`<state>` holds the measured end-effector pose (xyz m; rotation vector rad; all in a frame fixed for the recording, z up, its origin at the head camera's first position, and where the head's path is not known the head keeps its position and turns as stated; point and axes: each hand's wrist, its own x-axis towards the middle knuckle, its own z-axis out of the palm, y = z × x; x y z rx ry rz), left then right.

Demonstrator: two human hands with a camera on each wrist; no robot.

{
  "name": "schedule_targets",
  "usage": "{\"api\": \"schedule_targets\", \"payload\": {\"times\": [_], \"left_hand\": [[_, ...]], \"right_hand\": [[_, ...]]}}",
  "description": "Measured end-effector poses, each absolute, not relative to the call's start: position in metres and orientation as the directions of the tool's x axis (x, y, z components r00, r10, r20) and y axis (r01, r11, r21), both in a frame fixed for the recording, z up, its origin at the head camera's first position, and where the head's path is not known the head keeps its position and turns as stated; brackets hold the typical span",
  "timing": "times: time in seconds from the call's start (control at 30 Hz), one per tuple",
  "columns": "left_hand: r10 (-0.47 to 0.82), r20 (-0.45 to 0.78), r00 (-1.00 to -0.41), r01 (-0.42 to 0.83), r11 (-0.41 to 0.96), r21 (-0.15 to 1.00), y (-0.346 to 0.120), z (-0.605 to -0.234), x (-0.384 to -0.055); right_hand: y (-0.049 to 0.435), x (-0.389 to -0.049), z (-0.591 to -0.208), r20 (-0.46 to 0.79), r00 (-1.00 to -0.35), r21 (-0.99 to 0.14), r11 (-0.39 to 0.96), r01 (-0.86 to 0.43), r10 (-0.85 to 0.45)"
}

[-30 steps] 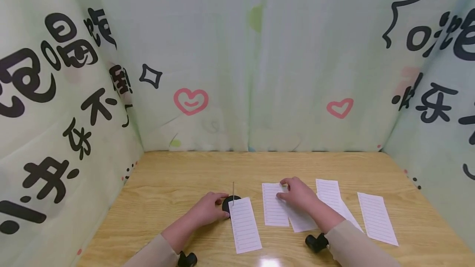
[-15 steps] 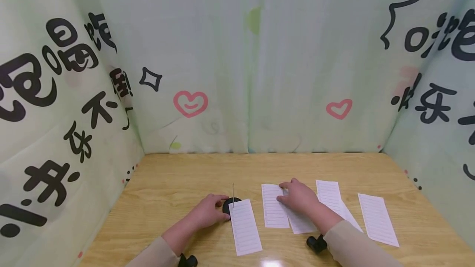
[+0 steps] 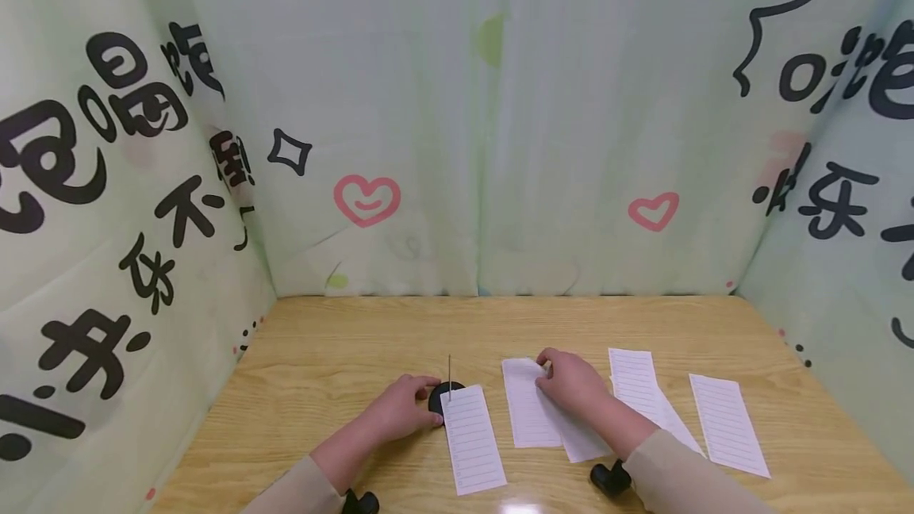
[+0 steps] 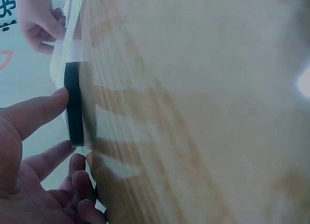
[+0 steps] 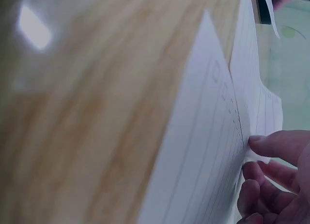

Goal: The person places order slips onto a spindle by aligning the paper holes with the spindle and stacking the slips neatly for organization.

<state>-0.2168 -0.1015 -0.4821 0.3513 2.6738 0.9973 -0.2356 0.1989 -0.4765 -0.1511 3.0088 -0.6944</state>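
My left hand (image 3: 403,409) holds the round black base (image 3: 435,400) of a paper spike, thumb and forefinger on its edge. The thin metal rod (image 3: 450,370) stands upright from it. A lined paper slip (image 3: 474,443) overlaps the base at the foot of the rod. To the right, my right hand (image 3: 574,383) pinches the top edge of another lined slip (image 3: 528,407) between thumb and fingers. That slip bends up toward the fingers in the right wrist view. A second slip (image 3: 581,439) lies partly under the right hand and wrist.
Two overlapping lined slips (image 3: 631,375) lie beyond the right forearm, partly hidden by it. A single slip (image 3: 728,423) lies at the far right of the wooden table (image 3: 343,324). A printed curtain (image 3: 543,181) encloses the back and sides.
The right hand's fingers have drawn in on the slip's top edge. That slip and the one beside it have shifted slightly toward me. The left hand and spike stay in place.
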Motion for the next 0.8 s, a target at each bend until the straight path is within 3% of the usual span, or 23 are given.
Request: {"api": "schedule_targets", "payload": {"times": [0.3,0.6,0.8], "left_hand": [[0.306,-0.176,-0.936,0.121,0.747,0.654,-0.1004,-0.4804,-0.2181],[0.325,-0.164,-0.931,0.137,0.731,0.668,-0.1015,-0.4821,-0.2182],[0.342,-0.134,-0.93,0.173,0.729,0.663,-0.1023,-0.4863,-0.2193]], "right_hand": [[0.2019,-0.2391,-0.4834,-0.015,-0.992,-0.52,0.848,-0.098,-0.124],[0.199,-0.2368,-0.4811,-0.095,-0.957,-0.379,0.899,-0.219,-0.273],[0.1969,-0.2351,-0.48,-0.059,-0.964,-0.38,0.899,-0.219,-0.26]]}}
